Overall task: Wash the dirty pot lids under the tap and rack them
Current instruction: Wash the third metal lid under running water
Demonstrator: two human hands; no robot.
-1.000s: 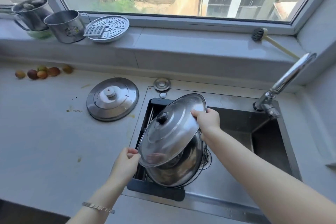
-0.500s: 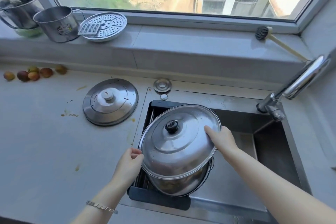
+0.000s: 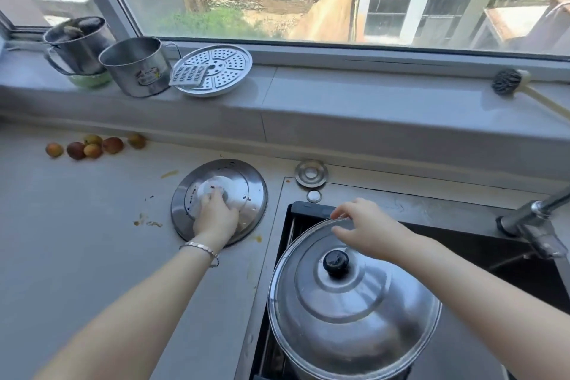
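Observation:
A large domed steel lid [image 3: 351,315] with a black knob lies over another lid in the black rack [image 3: 308,210] at the sink's left side. My right hand [image 3: 367,225] rests on its far rim, fingertips pinching the edge. A flat round steel lid [image 3: 246,191] with dark food specks lies on the counter left of the sink. My left hand [image 3: 217,216] is closed over its white centre knob, which is hidden under the fingers. The tap [image 3: 536,219] stands at the right, with no water visible.
The sink basin [image 3: 493,259] is dark, right of the rack. A drain strainer [image 3: 311,173] and plug lie behind it. Steel mugs [image 3: 135,66], a perforated steamer plate [image 3: 212,69] and a brush [image 3: 509,82] sit on the sill. Several small fruits [image 3: 92,146] and food smears mark the counter.
The domed lid has been lowered flat onto the rack. My left hand left its rim and moved left onto the flat lid's knob. My right hand shifted to the dome's far rim.

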